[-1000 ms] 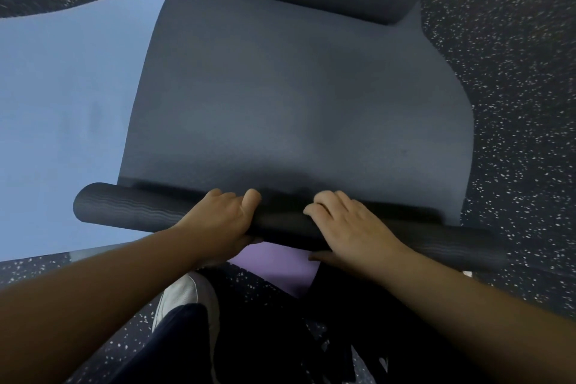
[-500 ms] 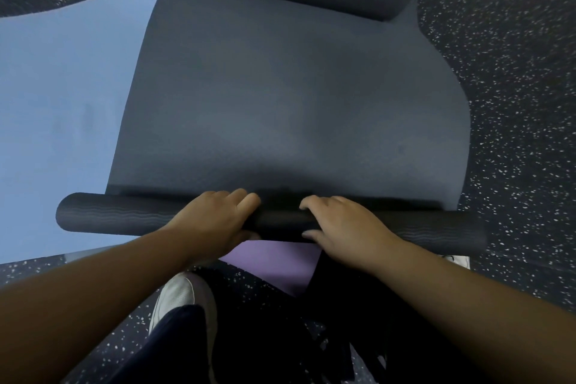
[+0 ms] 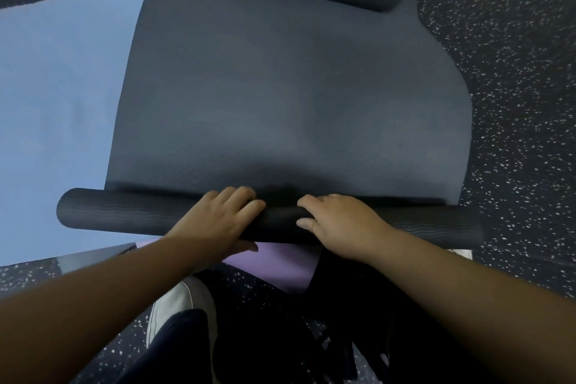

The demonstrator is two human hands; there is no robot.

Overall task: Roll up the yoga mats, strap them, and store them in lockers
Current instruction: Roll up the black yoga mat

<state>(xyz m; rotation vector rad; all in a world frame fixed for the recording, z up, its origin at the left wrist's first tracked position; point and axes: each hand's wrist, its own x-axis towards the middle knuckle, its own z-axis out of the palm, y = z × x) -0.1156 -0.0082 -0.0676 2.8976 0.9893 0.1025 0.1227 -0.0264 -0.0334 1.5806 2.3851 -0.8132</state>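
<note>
Head view: the dark mat's roll point(image 3: 124, 212), lying crosswise, is gripped mid-length by the left hand point(image 3: 218, 221) and right hand point(image 3: 339, 224); unrolled mat point(image 3: 280, 97) stretches ahead.

The rolled end of the dark mat point(image 3: 131, 212) has turned a little further onto the flat part and looks slightly thicker than a second ago, and its left tip now juts less far over the blue mat point(image 3: 56, 109). The left hand point(image 3: 218, 221) has slid forward over the top of the roll, fingers lying flatter. The right hand point(image 3: 339, 224) has shifted too, its thumb now showing on the near face.
</note>
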